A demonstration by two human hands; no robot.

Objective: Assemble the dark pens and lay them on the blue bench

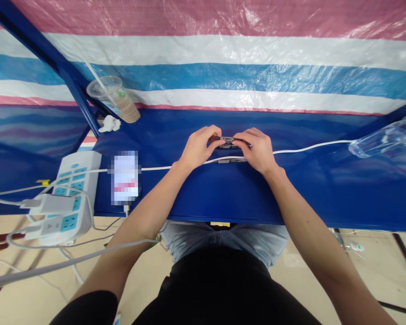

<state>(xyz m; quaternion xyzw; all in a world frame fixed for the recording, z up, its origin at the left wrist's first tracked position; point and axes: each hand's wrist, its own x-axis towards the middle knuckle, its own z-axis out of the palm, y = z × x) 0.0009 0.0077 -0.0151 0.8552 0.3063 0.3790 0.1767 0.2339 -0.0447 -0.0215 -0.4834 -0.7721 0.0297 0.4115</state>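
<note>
Between my two hands is a small dark grey, flat device [227,141], its kind too small to make out. My left hand [200,146] pinches its left end with thumb and fingers. On the opposite end, my right hand [256,146] grips it the same way, and the fingers cover both ends. A white cable [157,169] runs across the blue shelf [203,194] just below the device and passes under my wrists. Close to the cable, partly hidden by my right hand, lies a thin dark piece [226,160].
On the left are a phone [125,178] with a blurred screen, a white power strip [96,167] with plugged chargers, a plastic cup [123,101] with a straw and a crumpled tissue [110,123]. A clear bottle [387,135] lies at the right. Striped sheeting [223,49] hangs behind.
</note>
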